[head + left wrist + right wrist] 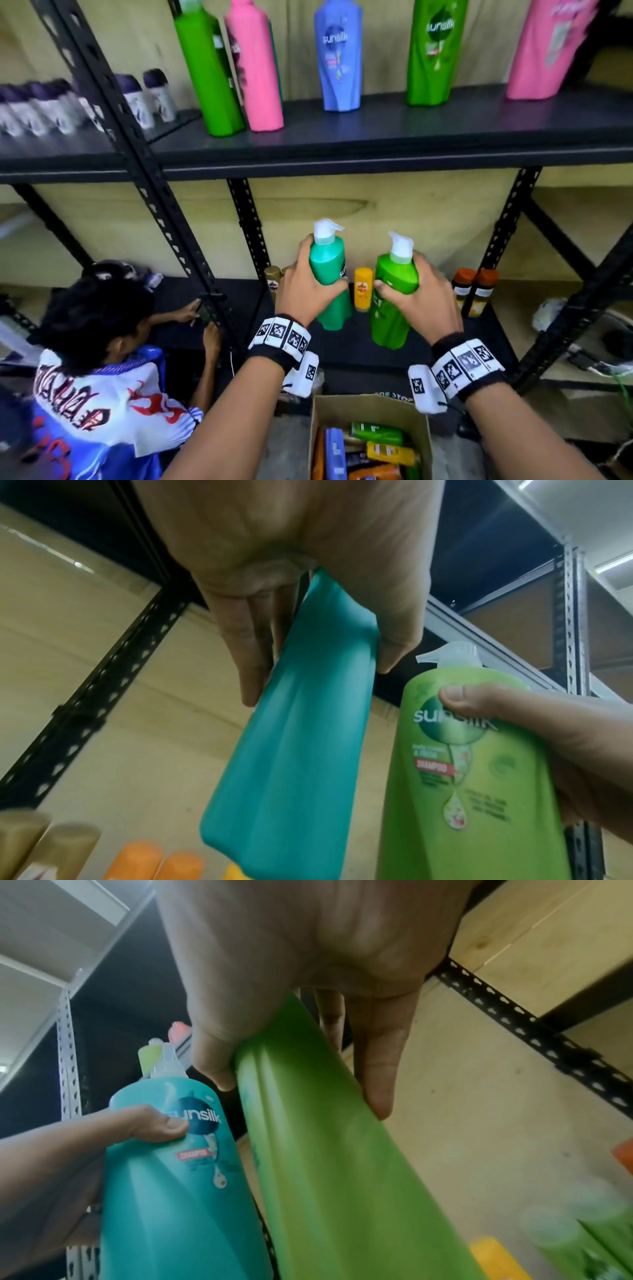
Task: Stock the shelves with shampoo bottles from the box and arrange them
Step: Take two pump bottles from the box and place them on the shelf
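Observation:
My left hand (310, 286) grips a teal pump bottle (330, 284) near its shoulder, fingers behind and thumb in front. A light green pump bottle (394, 301) is held the same way by my right hand (416, 291). Both bottles stand upright, side by side, over the lower black shelf (346, 346); I cannot tell whether their bases touch it. The left wrist view shows the teal bottle (294, 739) from below with the green bottle (472, 764) beside it. In the right wrist view the green bottle (329, 1150) fills the middle and the teal bottle (178, 1177) stands left. An open cardboard box (370, 442) with several bottles lies below.
A small yellow bottle (363, 289), gold bottles (274, 282) and orange-capped bottles (474, 291) stand at the back of the lower shelf. Large green, pink and blue bottles (339, 54) line the upper shelf. A crouching person (102, 359) works at the left rack. Black uprights (250, 226) flank the bay.

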